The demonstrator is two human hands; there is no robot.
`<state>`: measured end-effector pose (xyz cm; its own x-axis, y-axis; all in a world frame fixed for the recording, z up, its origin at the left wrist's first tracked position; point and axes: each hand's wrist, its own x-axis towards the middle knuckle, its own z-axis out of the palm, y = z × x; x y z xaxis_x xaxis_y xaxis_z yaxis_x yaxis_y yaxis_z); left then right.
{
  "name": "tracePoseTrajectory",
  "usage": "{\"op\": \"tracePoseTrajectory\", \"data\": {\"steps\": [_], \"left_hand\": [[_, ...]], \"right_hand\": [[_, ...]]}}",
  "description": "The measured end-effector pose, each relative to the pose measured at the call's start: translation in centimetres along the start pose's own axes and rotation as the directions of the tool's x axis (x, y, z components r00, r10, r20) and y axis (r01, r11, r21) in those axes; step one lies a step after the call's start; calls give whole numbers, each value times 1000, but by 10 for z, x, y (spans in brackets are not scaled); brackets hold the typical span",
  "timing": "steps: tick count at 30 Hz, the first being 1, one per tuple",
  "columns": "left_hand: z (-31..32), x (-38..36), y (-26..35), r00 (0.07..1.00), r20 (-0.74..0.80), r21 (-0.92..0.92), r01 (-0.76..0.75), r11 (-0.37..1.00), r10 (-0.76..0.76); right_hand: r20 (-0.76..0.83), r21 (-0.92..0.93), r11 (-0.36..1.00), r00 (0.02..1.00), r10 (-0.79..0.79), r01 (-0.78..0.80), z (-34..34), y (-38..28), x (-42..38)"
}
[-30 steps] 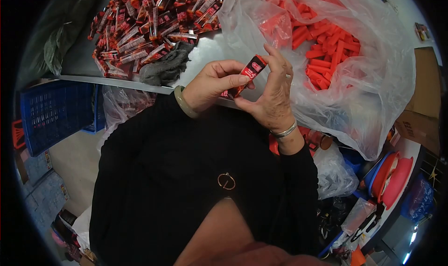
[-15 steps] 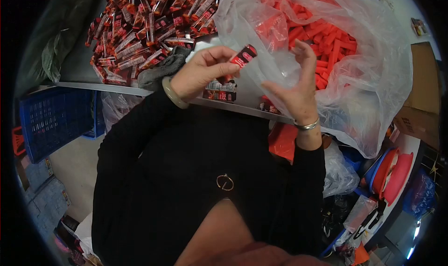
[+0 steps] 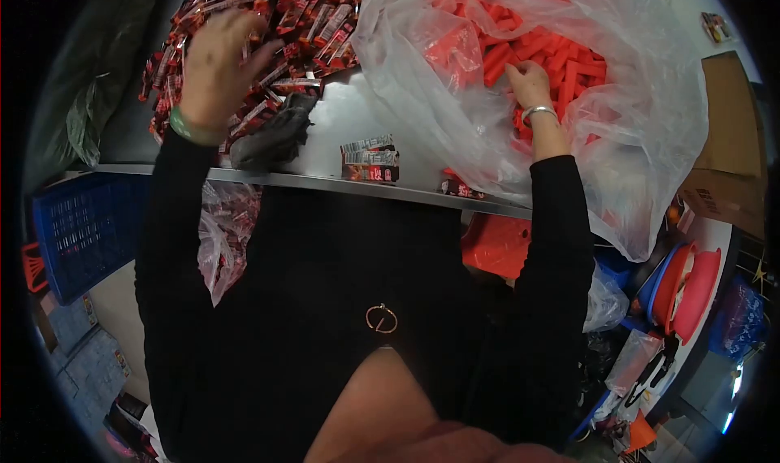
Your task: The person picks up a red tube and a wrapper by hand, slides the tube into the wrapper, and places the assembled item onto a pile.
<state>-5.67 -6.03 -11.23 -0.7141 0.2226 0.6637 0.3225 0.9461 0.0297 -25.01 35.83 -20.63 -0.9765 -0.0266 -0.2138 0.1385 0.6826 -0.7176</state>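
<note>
My left hand (image 3: 213, 69) is over a heap of small dark red and black printed tubes (image 3: 329, 24), thumb apart from the blurred fingers, with nothing visible in it. Inside a large clear plastic bag (image 3: 650, 130), my right hand (image 3: 532, 88) has its fingers closed at the end of a red plastic strip (image 3: 496, 63). Many similar red strips (image 3: 569, 65) lie loose around it in the bag. A dark grey cloth (image 3: 276, 134) rests on the metal table beside the heap. Several flat printed wrappers (image 3: 371, 158) lie near the table's front edge.
The metal table edge (image 3: 325, 183) runs across in front of my body. Another printed wrapper (image 3: 461, 183) lies partly by the bag. A blue crate (image 3: 89, 227) stands at the left, a cardboard box (image 3: 731, 138) at the right. Red and blue basins (image 3: 691, 292) are stacked at lower right.
My left hand has moved left to the heap, and the printed tube it held no longer shows. My right hand has gone forward into the bag and closed at a red plastic strip.
</note>
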Motion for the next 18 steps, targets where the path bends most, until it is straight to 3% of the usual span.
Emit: {"op": "tracePoseTrajectory", "data": {"steps": [2, 3, 5, 10, 12, 14, 15, 16, 18], "left_hand": [[-9, -30, 44, 957, 272, 9, 106, 994, -105], [-9, -44, 57, 942, 311, 14, 131, 991, -128], [-3, -74, 65, 891, 424, 25, 170, 985, -164], [9, -89, 69, 864, 474, 152, 113, 982, -173], [8, -67, 92, 939, 299, -26, 185, 982, -169], [25, -67, 113, 956, 282, -326, 178, 928, -85], [37, -71, 120, 928, 371, -472, 233, 850, -49], [47, -74, 126, 930, 363, -474, 229, 850, -48], [62, -78, 135, 890, 455, -462, 273, 844, -38]], "right_hand": [[-95, -341, 926, 975, -202, 159, 13, 15, 18], [-81, -335, 929, 977, -196, 158, 16, 13, 18], [-131, -547, 824, 958, -255, 145, 18, -5, 15], [-65, -520, 852, 992, -106, 57, 21, -20, 16], [-20, -562, 824, 995, -99, 71, 21, -21, 17], [-27, -529, 845, 994, -106, 76, 20, -17, 14], [-30, -496, 864, 993, -112, 83, 19, -15, 12], [-36, -499, 863, 993, -116, 83, 16, -12, 11], [-2, -210, 969, 991, -137, 133, 6, -7, 6]]}}
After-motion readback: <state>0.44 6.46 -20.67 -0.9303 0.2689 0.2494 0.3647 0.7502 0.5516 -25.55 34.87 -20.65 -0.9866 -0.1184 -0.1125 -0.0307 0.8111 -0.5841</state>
